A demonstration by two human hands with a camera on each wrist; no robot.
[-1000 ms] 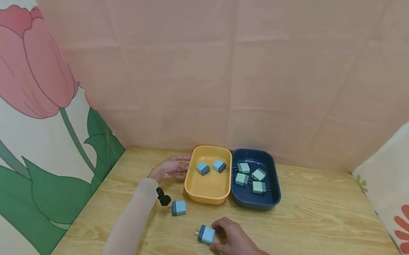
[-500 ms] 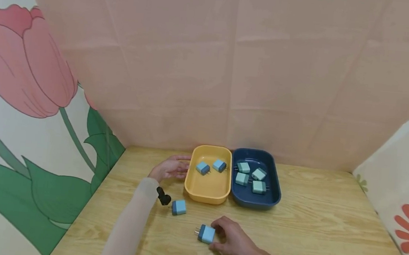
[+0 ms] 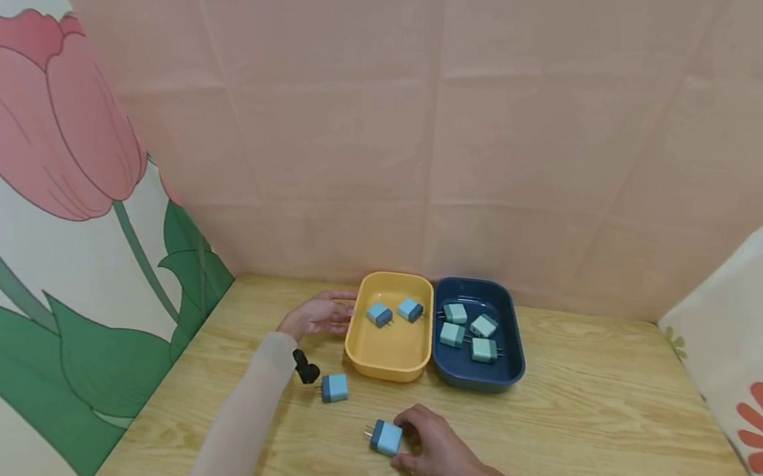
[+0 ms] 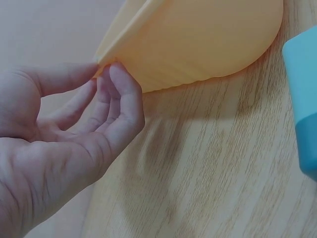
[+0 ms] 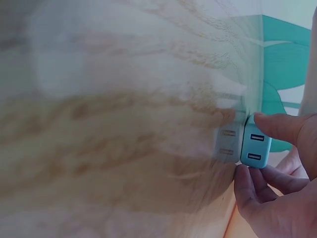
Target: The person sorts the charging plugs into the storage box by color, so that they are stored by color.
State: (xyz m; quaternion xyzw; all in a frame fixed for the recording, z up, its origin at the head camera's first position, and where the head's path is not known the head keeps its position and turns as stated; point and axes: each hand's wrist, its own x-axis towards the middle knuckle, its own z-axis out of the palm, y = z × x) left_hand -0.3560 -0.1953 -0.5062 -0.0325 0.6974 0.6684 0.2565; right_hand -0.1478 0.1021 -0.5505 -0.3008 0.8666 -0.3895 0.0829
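Note:
My right hand (image 3: 437,450) holds a light-blue and dark-blue charger plug (image 3: 386,438) by its side edges, thumb on one and fingers on the other. The plug sits on the wooden table with its prongs facing left. In the right wrist view, two USB ports show on the plug's end (image 5: 255,146). At the left side of the yellow tray (image 3: 387,353), my left hand (image 3: 319,316) grips the rim; the left wrist view has thumb and fingertips meeting at the tray edge (image 4: 163,59). Two blue plugs (image 3: 379,314) lie inside this tray.
Another blue plug (image 3: 335,388) lies on the table (image 3: 585,411) near the left sleeve, beside a small black object (image 3: 305,369) on that wrist. A navy tray (image 3: 475,373) with several mint-green plugs (image 3: 483,350) stands against the yellow one. A pink cloth (image 3: 335,149) hangs behind.

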